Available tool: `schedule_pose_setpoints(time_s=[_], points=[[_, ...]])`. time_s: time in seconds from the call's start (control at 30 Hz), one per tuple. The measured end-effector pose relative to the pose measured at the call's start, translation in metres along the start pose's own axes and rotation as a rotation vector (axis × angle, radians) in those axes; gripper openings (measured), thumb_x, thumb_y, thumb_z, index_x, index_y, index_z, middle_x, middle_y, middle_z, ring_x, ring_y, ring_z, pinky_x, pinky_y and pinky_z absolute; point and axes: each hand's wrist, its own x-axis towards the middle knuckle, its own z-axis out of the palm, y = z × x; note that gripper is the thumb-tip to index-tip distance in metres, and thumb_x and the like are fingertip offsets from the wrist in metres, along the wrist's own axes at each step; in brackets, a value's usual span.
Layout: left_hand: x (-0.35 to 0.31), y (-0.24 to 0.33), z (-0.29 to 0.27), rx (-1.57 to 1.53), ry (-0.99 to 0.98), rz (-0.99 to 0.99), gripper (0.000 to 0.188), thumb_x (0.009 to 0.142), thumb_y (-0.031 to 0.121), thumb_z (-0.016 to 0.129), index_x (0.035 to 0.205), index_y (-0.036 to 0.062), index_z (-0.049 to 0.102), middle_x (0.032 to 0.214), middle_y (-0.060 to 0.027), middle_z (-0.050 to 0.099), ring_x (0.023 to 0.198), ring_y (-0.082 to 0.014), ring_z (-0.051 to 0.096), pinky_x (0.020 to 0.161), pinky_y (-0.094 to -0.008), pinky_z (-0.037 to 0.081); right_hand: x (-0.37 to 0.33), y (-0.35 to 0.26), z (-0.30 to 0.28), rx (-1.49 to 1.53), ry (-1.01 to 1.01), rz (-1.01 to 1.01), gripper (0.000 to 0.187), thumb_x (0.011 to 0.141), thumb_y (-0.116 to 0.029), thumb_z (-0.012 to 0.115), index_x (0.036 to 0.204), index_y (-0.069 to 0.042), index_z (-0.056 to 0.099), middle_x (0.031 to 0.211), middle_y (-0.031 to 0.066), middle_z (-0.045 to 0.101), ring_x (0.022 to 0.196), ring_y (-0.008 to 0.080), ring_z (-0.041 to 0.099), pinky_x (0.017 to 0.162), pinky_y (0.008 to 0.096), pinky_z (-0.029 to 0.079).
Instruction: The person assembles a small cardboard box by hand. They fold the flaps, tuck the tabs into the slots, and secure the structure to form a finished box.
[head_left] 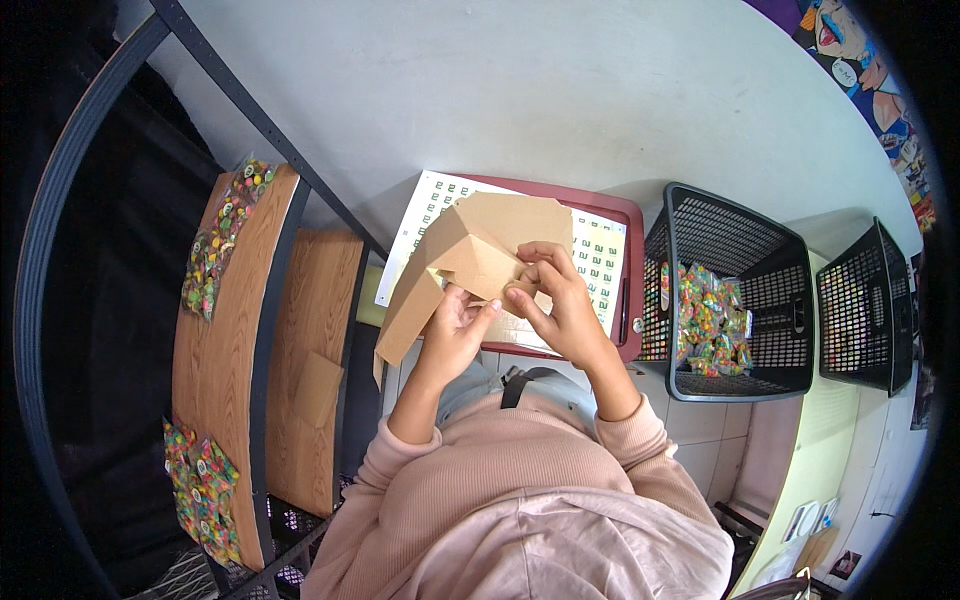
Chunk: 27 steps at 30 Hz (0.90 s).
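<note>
A partly folded brown cardboard box (417, 275) is held up in front of me, its panels and flaps standing at different angles. My left hand (455, 332) is closed on the box's near edge, thumb and fingers pinching a flap. On the right side, my right hand (562, 305) grips a small folded flap between thumb and fingers, the other fingers curled above it. Beneath the box lie white sheets (405, 235) with rows of small dark printed labels, partly hidden by the cardboard. They rest on a dark red tabletop (628, 330).
To the right, a black plastic crate (740, 290) holds bags of colourful candy (712, 320), with another black crate (868, 310) beyond. At left, a wooden shelf (225, 370) bears more candy bags (203, 495); a lower shelf holds a flat cardboard piece (318, 390). Metal posts frame the shelves.
</note>
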Motion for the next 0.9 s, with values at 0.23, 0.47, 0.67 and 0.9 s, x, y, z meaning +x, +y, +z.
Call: schedule_pose_setpoints(time_s=[0.23, 0.47, 0.67, 0.9], points=[[-0.002, -0.007, -0.002, 0.102, 0.001, 0.024, 0.036, 0.086, 0.001, 0.049, 0.118, -0.0025, 0.035, 0.111, -0.0118, 0.049, 0.100, -0.0155, 0.050, 0.087, -0.0290, 0.041, -0.001, 0.008, 0.005, -0.025, -0.010, -0.036, 0.018, 0.077, -0.008, 0.061, 0.081, 0.005, 0.049, 0.107, 0.0189, 0.048, 0.091, 0.0281, 0.055, 0.075, 0.0347, 0.046], [-0.001, -0.007, -0.001, 0.095, -0.023, -0.017, 0.043, 0.086, 0.000, 0.045, 0.124, -0.0023, 0.025, 0.115, -0.0126, 0.045, 0.107, -0.0165, 0.046, 0.091, -0.0295, 0.037, 0.001, 0.000, -0.001, 0.098, -0.105, 0.071, 0.015, 0.083, -0.007, 0.055, 0.079, 0.005, 0.046, 0.110, 0.0154, 0.045, 0.095, 0.0227, 0.054, 0.082, 0.0349, 0.050], [0.001, -0.010, 0.002, 0.037, -0.016, -0.005, 0.045, 0.086, -0.002, 0.044, 0.126, -0.0026, 0.023, 0.118, -0.0134, 0.042, 0.110, -0.0170, 0.043, 0.091, -0.0295, 0.038, 0.002, 0.007, -0.001, -0.028, -0.060, -0.050, 0.014, 0.080, -0.004, 0.057, 0.079, 0.005, 0.046, 0.106, 0.0154, 0.047, 0.093, 0.0232, 0.054, 0.082, 0.0342, 0.050], [-0.001, -0.008, 0.002, 0.211, 0.040, -0.032, 0.031, 0.085, 0.000, 0.047, 0.113, -0.0042, 0.036, 0.107, -0.0116, 0.050, 0.099, -0.0157, 0.051, 0.083, -0.0283, 0.043, -0.002, 0.000, 0.006, -0.083, 0.049, -0.060, 0.015, 0.075, 0.001, 0.060, 0.081, 0.006, 0.047, 0.100, 0.0175, 0.049, 0.081, 0.0239, 0.055, 0.072, 0.0306, 0.047]])
